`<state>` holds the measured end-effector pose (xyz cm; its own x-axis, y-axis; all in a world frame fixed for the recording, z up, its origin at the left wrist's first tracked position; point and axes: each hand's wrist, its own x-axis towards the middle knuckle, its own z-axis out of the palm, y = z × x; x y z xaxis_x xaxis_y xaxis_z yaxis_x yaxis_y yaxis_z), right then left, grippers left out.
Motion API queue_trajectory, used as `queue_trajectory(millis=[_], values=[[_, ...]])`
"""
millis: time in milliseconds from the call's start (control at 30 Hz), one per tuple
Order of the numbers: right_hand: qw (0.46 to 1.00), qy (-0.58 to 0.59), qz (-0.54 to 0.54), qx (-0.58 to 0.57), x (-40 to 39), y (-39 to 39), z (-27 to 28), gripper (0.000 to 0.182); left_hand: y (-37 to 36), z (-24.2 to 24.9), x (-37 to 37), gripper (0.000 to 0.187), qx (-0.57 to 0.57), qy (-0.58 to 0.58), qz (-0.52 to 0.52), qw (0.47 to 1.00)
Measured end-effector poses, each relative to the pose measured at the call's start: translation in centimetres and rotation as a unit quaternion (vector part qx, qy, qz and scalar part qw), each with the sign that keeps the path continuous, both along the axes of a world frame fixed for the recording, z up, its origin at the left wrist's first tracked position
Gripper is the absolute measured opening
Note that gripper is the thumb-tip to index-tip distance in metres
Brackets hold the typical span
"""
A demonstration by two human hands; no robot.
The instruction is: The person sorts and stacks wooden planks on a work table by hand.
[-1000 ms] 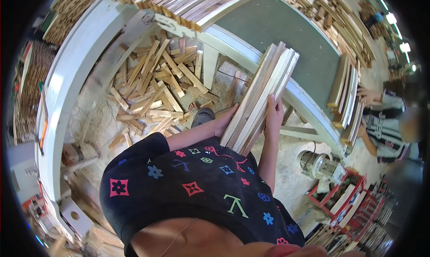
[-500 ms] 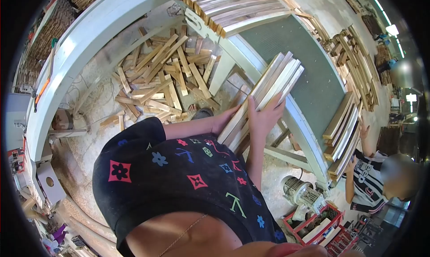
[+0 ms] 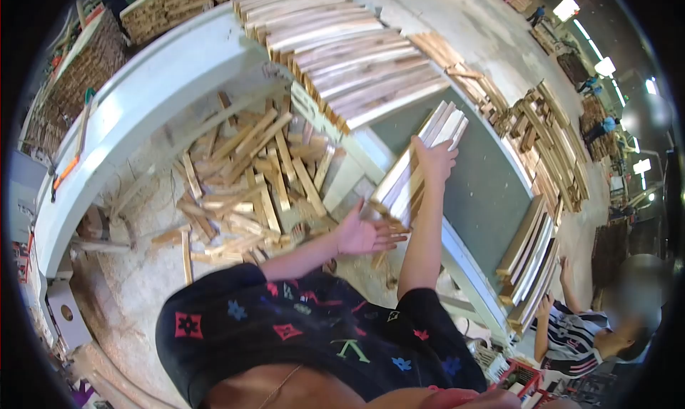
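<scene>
A bundle of several wooden strips (image 3: 408, 177) lies partly over the grey-green table surface (image 3: 479, 177), its near end jutting past the edge. Fingers of my right hand (image 3: 434, 161) wrap around the bundle near its far end. Just off its near end is my left hand (image 3: 365, 232), palm showing, fingers spread, holding nothing. Beyond the bundle, a long row of strips (image 3: 357, 52) sits side by side at the upper part of the table.
Loose wood pieces (image 3: 250, 181) are heaped on the floor at left. A white curved frame (image 3: 143, 74) runs along the left. At right a co-worker (image 3: 571, 334) reaches toward a stack of strips (image 3: 531, 256). More strips (image 3: 546, 145) lie beyond.
The bundle has moved away from my body onto the table. My left hand has let go of it and opened; my right hand has shifted toward its far end.
</scene>
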<state>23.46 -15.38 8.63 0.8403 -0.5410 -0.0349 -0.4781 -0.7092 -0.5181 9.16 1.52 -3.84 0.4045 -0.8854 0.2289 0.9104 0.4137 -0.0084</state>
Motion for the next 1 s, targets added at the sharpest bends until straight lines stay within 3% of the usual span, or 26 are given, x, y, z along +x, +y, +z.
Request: queue_trajectory(millis=[67,133,200,233,333,400,467,500,567,633,667,767,833,1000], values=[[0.992,-0.047,0.001,0.119,6.4,-2.3,-0.7,0.115,1.6,-0.5,-0.9,0.107,0.069,0.032,0.023,0.997],[0.942,-0.131,0.035,0.307,8.7,-3.9,-1.1,0.114,4.4,-3.4,-2.1,0.106,0.146,0.058,0.012,0.988],[0.88,-0.177,0.054,0.438,5.6,-4.7,-1.3,0.099,8.4,-8.9,-3.6,0.103,0.382,-0.023,-0.015,0.924],[0.842,-0.233,0.045,0.485,3.5,-5.8,-2.4,0.092,10.8,-11.3,-4.3,0.096,0.497,-0.081,-0.052,0.862],[0.943,-0.317,0.006,0.103,-5.4,-10.7,-4.5,0.068,19.7,-20.8,-5.1,0.078,0.722,-0.279,-0.135,0.619],[0.931,-0.273,-0.146,-0.191,-11.9,-13.3,-2.0,0.057,27.2,-26.0,-6.5,0.079,0.726,-0.148,-0.07,0.668],[0.867,-0.155,-0.291,-0.373,-15.9,-17.9,-1.2,0.055,29.8,-20.3,-8.5,0.083,0.735,0.02,-0.014,0.678],[0.85,-0.078,-0.324,-0.409,-17.9,-20.7,-1.1,0.058,31.9,-22.5,-9.2,0.085,0.731,0.048,0.004,0.68],[0.876,0.041,-0.366,-0.311,-20.4,-25.9,-1.4,0.072,36.6,-26.9,-10.3,0.089,0.74,0.053,0.002,0.671],[0.884,0.124,-0.369,-0.26,-21.8,-28.5,-0.9,0.091,35.1,-24.0,-11.7,0.089,0.797,-0.097,0.009,0.597],[0.905,0.149,-0.353,-0.183,-22.0,-30.0,-1.0,0.107,33.7,-23.1,-11.4,0.088,0.787,-0.098,0.0,0.609],[0.921,0.15,-0.341,-0.113,-21.8,-29.2,-1.5,0.111,30.3,-19.8,-10.4,0.085,0.767,-0.091,-0.041,0.634],[0.917,0.145,-0.34,-0.152,-21.3,-28.0,-2.2,0.105,29.4,-18.3,-9.8,0.083,0.755,-0.088,-0.076,0.645],[0.922,0.162,-0.29,-0.2,-19.4,-27.3,-2.0,0.087,27.3,-23.4,-7.9,0.083,0.735,-0.145,-0.091,0.656]])
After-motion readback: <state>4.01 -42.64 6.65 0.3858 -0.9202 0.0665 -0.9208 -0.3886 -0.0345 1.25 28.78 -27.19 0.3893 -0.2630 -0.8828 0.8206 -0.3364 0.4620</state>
